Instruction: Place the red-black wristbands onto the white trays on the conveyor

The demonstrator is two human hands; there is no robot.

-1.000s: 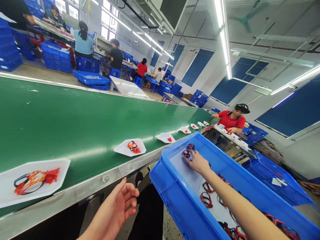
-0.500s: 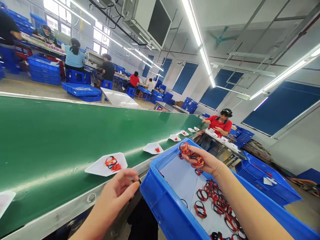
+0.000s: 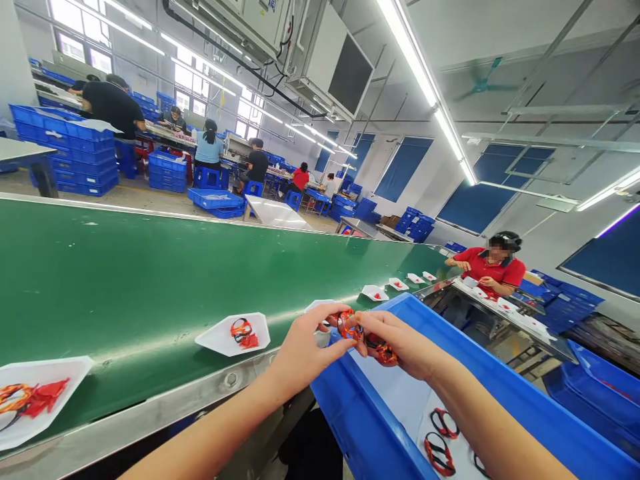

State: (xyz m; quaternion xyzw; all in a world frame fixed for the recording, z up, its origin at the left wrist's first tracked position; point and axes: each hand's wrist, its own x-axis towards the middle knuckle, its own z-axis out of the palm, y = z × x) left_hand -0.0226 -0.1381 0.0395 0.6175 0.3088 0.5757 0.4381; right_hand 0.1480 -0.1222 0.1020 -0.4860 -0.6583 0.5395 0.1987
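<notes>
We held a red-and-black band [image 3: 356, 330] between our left hand [image 3: 305, 347] and right hand [image 3: 405, 343], both grips narrow on it from either side, which kept it raised above the blue crate [image 3: 360, 417], near the green belt [image 3: 150, 280].

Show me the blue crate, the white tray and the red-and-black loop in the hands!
Blue crate [image 3: 480, 360]: head view, on its long top rim.
White tray [image 3: 216, 339]: head view, on its bare white part.
Red-and-black loop [image 3: 349, 325]: head view, on its red part between the fingers.
</notes>
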